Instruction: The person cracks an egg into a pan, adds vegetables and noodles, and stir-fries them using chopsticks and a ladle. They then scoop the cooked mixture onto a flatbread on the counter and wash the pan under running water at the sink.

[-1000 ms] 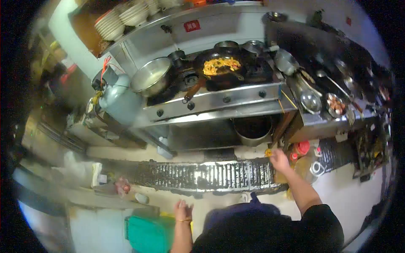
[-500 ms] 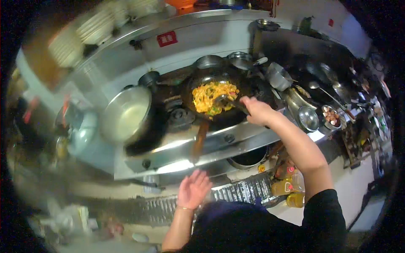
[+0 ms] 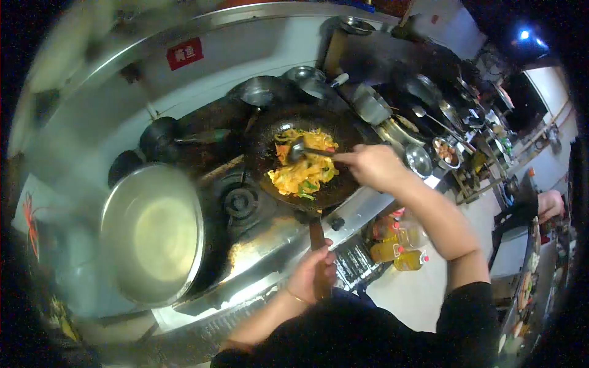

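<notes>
The right hand [image 3: 377, 167] has its grip clamped on the thin handle of a dark metal ladle [image 3: 318, 151]. The ladle's round end rests on a heap of yellow food with green and red bits [image 3: 300, 178]. The food sits in a big, round, black wok [image 3: 264, 138], close to the front edge of the silver metal stove [image 3: 264, 250]. The left hand [image 3: 311, 273] has its grip wrapped around the wok's brown wooden handle [image 3: 316, 233], which pokes out past that front edge.

Just left of the wok is a round black burner [image 3: 240, 203]. At the stove's left end is a wide, shiny silver pot [image 3: 110, 239] with pale yellow liquid [image 3: 162, 239] in it. Past the stove's right end, a round silver bowl [image 3: 419, 161] sits beside a small bowl of brown chunks [image 3: 446, 153]. On the floor, below the front edge, are see-through bottles of yellow liquid [image 3: 410, 261] with red caps.
</notes>
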Demonstrator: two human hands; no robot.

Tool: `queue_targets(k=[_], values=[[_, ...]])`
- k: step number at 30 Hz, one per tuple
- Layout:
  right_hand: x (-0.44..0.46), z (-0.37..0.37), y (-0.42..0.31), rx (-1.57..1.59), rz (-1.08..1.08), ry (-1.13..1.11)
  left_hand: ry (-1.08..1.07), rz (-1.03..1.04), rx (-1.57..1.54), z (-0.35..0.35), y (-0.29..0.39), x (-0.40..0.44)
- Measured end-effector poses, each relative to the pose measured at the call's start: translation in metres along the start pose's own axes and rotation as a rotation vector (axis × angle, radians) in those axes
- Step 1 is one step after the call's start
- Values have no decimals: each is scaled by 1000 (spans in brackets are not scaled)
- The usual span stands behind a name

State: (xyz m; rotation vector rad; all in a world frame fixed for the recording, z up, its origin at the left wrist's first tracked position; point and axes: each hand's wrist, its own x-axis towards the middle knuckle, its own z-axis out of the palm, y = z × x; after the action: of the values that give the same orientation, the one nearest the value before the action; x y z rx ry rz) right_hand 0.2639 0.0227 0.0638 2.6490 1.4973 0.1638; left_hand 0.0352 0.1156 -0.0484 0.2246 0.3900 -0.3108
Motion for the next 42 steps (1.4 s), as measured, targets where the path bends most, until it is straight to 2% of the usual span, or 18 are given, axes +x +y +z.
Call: queue_targets(k=[3, 4, 8, 9, 12, 15, 18, 21, 22, 23, 25, 28, 33, 34, 37, 40, 42], values=[[-36, -30, 24, 43, 106, -54, -47, -41, -10, -5, 7, -2], [-41, -36, 28, 82, 174, -149, -27, -44, 5, -3, 9, -5], [-26, 13, 12, 266, 264, -87, 21, -68, 32, 2, 12, -7], [-20, 42, 8, 319, 238, -80, -5, -78, 28, 2, 13, -5], [-35, 27, 1, 449, 66, -106, -38, -89, -2, -2, 14, -6], [-47, -8, 38, 316, 155, -266, -36, -83, -12, -7, 11, -7], [-37, 22, 51, 215, 203, -39, -93, -88, -57, -10, 7, -7], [-23, 25, 32, 291, 219, 77, -130, -87, -127, -10, 5, -4], [-16, 23, 23, 327, 148, 151, -141, -86, -148, -11, 4, -4], [-9, 15, 9, 273, 133, 123, -149, -95, -159, -12, 3, -4], [0, 23, -13, 180, -36, 210, -179, -81, -189, -13, 0, -2], [-6, 28, -13, -53, -225, 48, -192, -49, -195, -14, -3, 0], [-29, -13, 50, 129, 114, -92, -168, -22, -208, -10, -4, -3], [-23, 7, 66, 200, 141, -5, -201, -28, -221, -10, -4, -2], [1, 57, 56, 396, 225, 64, -191, -29, -253, -11, -7, -1], [-11, 52, 33, 548, 40, -40, -213, -17, -240, -11, -6, 1], [-28, 20, 44, 425, 35, -166, -225, -33, -276, -12, -7, 1]])
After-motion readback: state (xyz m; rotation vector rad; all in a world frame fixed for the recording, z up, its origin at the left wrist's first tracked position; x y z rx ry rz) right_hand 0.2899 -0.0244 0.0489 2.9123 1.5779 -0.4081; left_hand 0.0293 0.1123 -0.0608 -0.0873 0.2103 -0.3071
